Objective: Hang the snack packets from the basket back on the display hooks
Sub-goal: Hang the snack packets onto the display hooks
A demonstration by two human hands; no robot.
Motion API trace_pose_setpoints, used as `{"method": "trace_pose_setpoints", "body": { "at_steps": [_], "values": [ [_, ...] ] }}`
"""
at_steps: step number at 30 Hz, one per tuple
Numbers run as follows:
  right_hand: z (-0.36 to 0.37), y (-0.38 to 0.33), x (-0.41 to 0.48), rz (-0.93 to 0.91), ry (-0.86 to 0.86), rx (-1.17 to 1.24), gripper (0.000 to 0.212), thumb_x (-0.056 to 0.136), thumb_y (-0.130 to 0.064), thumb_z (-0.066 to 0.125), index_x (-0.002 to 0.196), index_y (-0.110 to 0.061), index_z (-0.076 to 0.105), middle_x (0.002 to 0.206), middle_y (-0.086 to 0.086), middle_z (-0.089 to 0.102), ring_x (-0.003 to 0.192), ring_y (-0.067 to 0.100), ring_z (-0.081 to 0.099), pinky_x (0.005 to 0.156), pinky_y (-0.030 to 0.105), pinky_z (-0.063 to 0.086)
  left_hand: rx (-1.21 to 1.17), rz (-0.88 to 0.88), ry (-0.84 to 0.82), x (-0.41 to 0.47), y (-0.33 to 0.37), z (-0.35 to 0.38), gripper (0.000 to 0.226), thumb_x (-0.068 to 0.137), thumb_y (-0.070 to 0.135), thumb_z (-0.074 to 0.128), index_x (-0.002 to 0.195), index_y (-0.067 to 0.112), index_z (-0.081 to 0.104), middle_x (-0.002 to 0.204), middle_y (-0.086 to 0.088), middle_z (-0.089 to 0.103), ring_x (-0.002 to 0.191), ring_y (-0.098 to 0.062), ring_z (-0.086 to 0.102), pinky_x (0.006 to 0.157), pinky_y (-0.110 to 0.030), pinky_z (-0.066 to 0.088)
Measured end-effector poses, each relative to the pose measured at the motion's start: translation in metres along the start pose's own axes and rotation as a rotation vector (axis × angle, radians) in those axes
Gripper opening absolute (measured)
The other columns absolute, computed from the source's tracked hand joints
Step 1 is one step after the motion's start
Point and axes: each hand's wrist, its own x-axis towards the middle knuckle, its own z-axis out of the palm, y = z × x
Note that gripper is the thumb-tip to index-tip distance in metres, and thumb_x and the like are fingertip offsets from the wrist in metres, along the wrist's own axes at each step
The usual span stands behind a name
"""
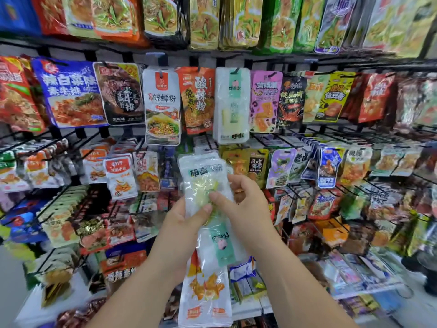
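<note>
Head view recorded both hands raised at the centre of the frame, in front of the display rack [260,59]. We noted the left hand [184,221] gripping a clear packet [203,178] from its left side. The thumb was pressed across the front face and the remaining fingers were hidden behind the film. The right hand [243,204] held the same packet from the right. Its thumb and forefinger were closed in a pinch on the middle of the packet, and the other fingers were curled against the far edge.

The clear packet stood roughly upright and tilted slightly left. Its printed end was uppermost, pale yellow-green contents showed at the grip, and a green label strip pointed down between the wrists. It was held clear of the rack and was on no hook.

Below it we observed an orange-printed packet [205,287] hanging partly behind the clear one. We could not tell whether either hand held it.

Directly above the hands, a hanging white packet [233,102] with a like green strip sat on its hook [234,71] in the middle row. It hung between an orange packet [197,98] on its left and a pink packet [264,100] on its right. Motion blur obscured the rack's outer ends.
</note>
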Motion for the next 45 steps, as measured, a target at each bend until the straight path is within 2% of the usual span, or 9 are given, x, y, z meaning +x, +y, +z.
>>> {"method": "trace_pose_setpoints", "body": {
  "at_steps": [5,18,23,26,29,34,37,41,45],
  "values": [
    [0.001,0.006,-0.010,0.042,0.032,0.110,0.034,0.090,-0.028,0.080,0.121,-0.028,0.066,0.111,-0.011,0.072,0.099,0.009,0.068,0.091,0.041,0.059,-0.020,-0.011,0.009,-0.007,-0.005,-0.002,0.029,0.105,0.018,0.060,0.130,0.030,0.068,0.120,0.006,0.078,0.114,-0.018,0.073,0.100,-0.047,0.055],
    [-0.002,0.010,-0.029,0.103,0.119,0.396,0.036,0.093,-0.005,0.074,0.117,-0.024,0.053,0.105,0.001,0.076,0.096,0.024,0.075,0.080,0.043,0.062,-0.114,-0.042,0.107,-0.013,-0.019,-0.001,0.032,0.102,0.008,0.062,0.129,0.023,0.067,0.116,-0.003,0.079,0.107,-0.027,0.076,0.101,-0.058,0.055],
    [0.004,0.023,-0.030,-0.066,0.118,0.020,0.075,0.095,-0.022,0.072,0.152,-0.047,0.029,0.150,-0.002,0.041,0.136,0.020,0.047,0.111,0.043,0.045,-0.098,-0.043,0.103,-0.013,-0.022,-0.006,0.034,0.103,0.008,0.061,0.130,0.028,0.067,0.118,0.001,0.078,0.111,-0.023,0.074,0.106,-0.055,0.053],
    [-0.005,0.025,-0.025,-0.430,0.069,-0.520,0.061,0.098,-0.038,0.061,0.154,-0.042,0.038,0.170,0.003,0.013,0.159,0.026,0.007,0.127,0.048,0.012,-0.086,-0.053,0.085,-0.014,-0.023,-0.011,0.035,0.103,0.006,0.060,0.130,0.026,0.067,0.119,-0.001,0.078,0.113,-0.026,0.074,0.105,-0.058,0.053],
    [-0.021,0.015,-0.013,-0.671,-0.139,-0.854,0.072,0.090,-0.072,0.050,0.155,-0.041,0.040,0.172,-0.002,0.015,0.160,0.028,-0.007,0.127,0.049,-0.003,-0.057,-0.045,0.058,-0.012,-0.022,-0.016,0.036,0.103,0.005,0.060,0.132,0.027,0.065,0.120,-0.003,0.078,0.113,-0.029,0.073,0.104,-0.059,0.053],
    [-0.041,-0.005,0.009,-0.696,-0.332,-0.958,0.099,0.075,-0.090,0.046,0.157,-0.036,0.038,0.164,0.000,0.033,0.157,0.029,0.019,0.128,0.054,0.013,-0.043,-0.017,0.031,-0.011,-0.020,-0.017,0.038,0.103,0.007,0.060,0.136,0.027,0.063,0.123,0.000,0.076,0.118,-0.027,0.071,0.108,-0.058,0.050],
    [-0.041,-0.006,0.010,-0.592,-0.381,-0.955,0.103,0.071,-0.092,0.050,0.158,-0.040,0.032,0.147,0.003,0.038,0.133,0.026,0.045,0.111,0.043,0.043,-0.059,-0.033,0.039,-0.009,-0.022,-0.016,0.037,0.104,0.009,0.060,0.136,0.026,0.064,0.124,-0.002,0.076,0.118,-0.030,0.071,0.107,-0.060,0.050],
    [-0.042,-0.004,0.004,-0.391,-0.299,-0.999,0.108,0.063,-0.099,0.046,0.157,-0.050,0.023,0.121,-0.005,0.040,0.105,0.019,0.051,0.090,0.036,0.051,-0.068,-0.055,0.049,-0.007,-0.023,-0.019,0.033,0.105,0.010,0.059,0.131,0.028,0.065,0.120,-0.003,0.078,0.114,-0.037,0.072,0.102,-0.063,0.052],
    [-0.044,0.006,0.003,-0.439,-0.229,-1.064,0.101,0.072,-0.098,0.034,0.158,-0.046,0.021,0.152,0.004,0.036,0.143,0.030,0.035,0.118,0.048,0.032,-0.078,-0.077,0.054,-0.005,-0.018,-0.021,0.032,0.104,0.006,0.059,0.129,0.024,0.067,0.116,-0.006,0.079,0.108,-0.036,0.075,0.093,-0.059,0.059]
  ]
}}
